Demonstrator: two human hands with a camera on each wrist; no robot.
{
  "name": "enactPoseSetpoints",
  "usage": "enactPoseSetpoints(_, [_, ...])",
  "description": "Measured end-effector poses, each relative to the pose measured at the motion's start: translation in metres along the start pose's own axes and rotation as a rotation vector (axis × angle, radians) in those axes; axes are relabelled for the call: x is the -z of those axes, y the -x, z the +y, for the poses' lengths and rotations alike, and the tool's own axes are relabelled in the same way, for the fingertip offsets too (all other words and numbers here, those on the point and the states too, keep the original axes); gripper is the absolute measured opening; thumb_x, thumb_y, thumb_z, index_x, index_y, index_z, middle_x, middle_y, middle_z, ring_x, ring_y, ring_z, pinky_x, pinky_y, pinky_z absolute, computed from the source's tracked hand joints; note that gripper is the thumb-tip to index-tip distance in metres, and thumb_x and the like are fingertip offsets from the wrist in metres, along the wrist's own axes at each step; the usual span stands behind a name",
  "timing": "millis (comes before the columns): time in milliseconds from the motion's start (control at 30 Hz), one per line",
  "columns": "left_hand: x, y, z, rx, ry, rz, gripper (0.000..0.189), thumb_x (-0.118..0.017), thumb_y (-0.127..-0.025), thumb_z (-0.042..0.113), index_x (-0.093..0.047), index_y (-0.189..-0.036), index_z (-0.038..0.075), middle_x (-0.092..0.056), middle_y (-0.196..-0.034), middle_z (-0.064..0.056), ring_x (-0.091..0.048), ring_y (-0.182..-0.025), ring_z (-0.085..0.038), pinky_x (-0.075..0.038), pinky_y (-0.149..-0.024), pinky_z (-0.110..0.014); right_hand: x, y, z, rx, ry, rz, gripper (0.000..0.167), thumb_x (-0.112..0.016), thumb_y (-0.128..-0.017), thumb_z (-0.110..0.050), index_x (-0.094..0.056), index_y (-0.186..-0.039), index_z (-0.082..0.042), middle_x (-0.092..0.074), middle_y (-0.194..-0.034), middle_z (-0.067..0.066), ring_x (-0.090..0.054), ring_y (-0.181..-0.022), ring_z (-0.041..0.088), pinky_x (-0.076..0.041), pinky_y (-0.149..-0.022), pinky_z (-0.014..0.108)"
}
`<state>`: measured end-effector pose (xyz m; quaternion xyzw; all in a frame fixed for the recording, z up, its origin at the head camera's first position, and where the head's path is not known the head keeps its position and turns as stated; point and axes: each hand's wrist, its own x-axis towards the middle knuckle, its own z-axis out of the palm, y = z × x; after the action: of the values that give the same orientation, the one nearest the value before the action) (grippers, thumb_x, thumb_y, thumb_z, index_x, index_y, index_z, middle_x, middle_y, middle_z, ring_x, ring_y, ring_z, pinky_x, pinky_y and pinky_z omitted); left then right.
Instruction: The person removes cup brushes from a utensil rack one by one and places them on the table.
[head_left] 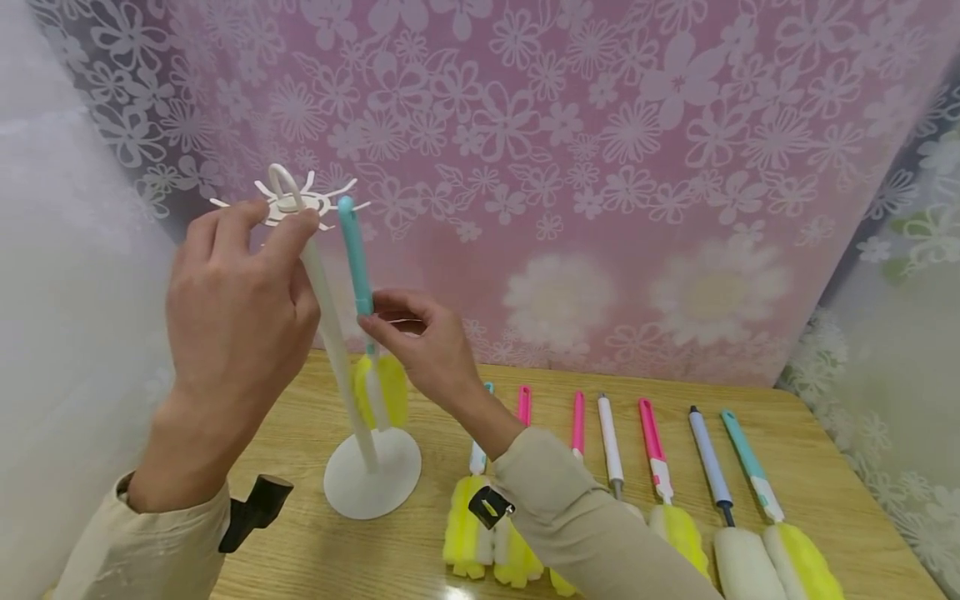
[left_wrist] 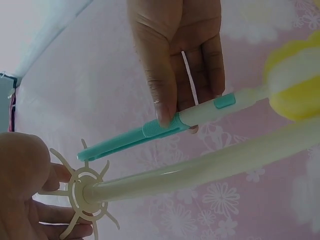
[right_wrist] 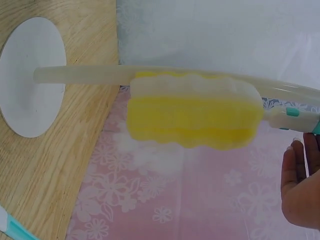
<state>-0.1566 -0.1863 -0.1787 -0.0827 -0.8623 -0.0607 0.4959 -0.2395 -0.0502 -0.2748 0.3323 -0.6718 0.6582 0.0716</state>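
Note:
A white stand (head_left: 335, 350) rises from a round base, with a ring of curved hooks (left_wrist: 75, 192) at its top. My left hand (head_left: 240, 308) holds the stand at that ring, fingers among the hooks. Beside the pole, my right hand (head_left: 431, 342) pinches a sponge bottle brush (head_left: 356, 258) by the middle of its teal-and-white handle. The brush is upright, its handle's top end right at one of the hooks in the head view. Its yellow-and-white sponge head (right_wrist: 195, 112) hangs down alongside the pole, above the base (right_wrist: 35, 115).
Several more sponge brushes lie in a row on the wooden table (head_left: 300, 533) to the right, with pink (head_left: 651, 433), lavender (head_left: 708, 454) and teal handles (head_left: 742, 446). My right forearm covers part of the row. A pink floral curtain (head_left: 570, 167) stands behind the table.

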Motion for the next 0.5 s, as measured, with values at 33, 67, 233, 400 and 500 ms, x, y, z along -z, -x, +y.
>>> enactPoseSetpoints(33, [0.0,0.0001,0.0,0.001,-0.001,0.001,0.032,-0.049,-0.087,0.001,-0.066,-0.114,0.007,-0.058,-0.114,-0.028,-0.049,-0.106,-0.048,-0.042,-0.087,-0.058,-0.0004,-0.0001,-0.0003,0.002,0.006,0.0,0.031,-0.069,-0.088,-0.021,-0.067,-0.116,-0.008,-0.066,-0.105,-0.003,-0.062,-0.096,0.009,-0.05,-0.086,0.026])
enactPoseSetpoints(67, [0.0,0.0002,0.0,0.001,-0.002,0.001,0.032,-0.049,-0.087,0.001,-0.066,-0.114,0.007,-0.058,-0.114,-0.028,-0.049,-0.106,-0.048,-0.042,-0.087,-0.058,-0.0009,-0.0002,-0.0004,0.004,0.015,0.001,0.032,-0.07,-0.088,-0.021,-0.067,-0.116,-0.008,-0.067,-0.106,-0.004,-0.061,-0.096,0.009,-0.05,-0.086,0.026])
enactPoseSetpoints(233, [-0.0002,0.0,0.0003,-0.004,-0.01,0.002,0.033,-0.049,-0.087,0.0,-0.066,-0.115,0.007,-0.058,-0.114,-0.028,-0.05,-0.107,-0.048,-0.042,-0.087,-0.058,-0.0025,-0.0003,-0.0011,0.0,0.023,0.013,0.032,-0.071,-0.087,-0.022,-0.068,-0.115,-0.009,-0.066,-0.106,-0.004,-0.061,-0.096,0.009,-0.05,-0.085,0.025])
enactPoseSetpoints(400, [-0.0002,-0.0002,0.0003,-0.007,-0.012,0.001,0.034,-0.049,-0.087,0.0,-0.066,-0.115,0.007,-0.058,-0.114,-0.029,-0.05,-0.107,-0.048,-0.043,-0.087,-0.058,-0.0034,-0.0006,-0.0006,0.008,0.025,0.021,0.031,-0.071,-0.086,-0.02,-0.068,-0.114,-0.008,-0.067,-0.103,-0.001,-0.062,-0.094,0.01,-0.05,-0.084,0.025])
enactPoseSetpoints(500, [0.0005,-0.0004,-0.0002,-0.013,-0.015,0.0,0.033,-0.049,-0.087,0.0,-0.066,-0.115,0.007,-0.058,-0.114,-0.029,-0.05,-0.106,-0.048,-0.043,-0.087,-0.058,-0.0027,0.0,-0.0012,0.01,0.027,0.023,0.03,-0.071,-0.087,-0.021,-0.068,-0.114,-0.008,-0.067,-0.101,-0.002,-0.062,-0.092,0.01,-0.051,-0.082,0.026])
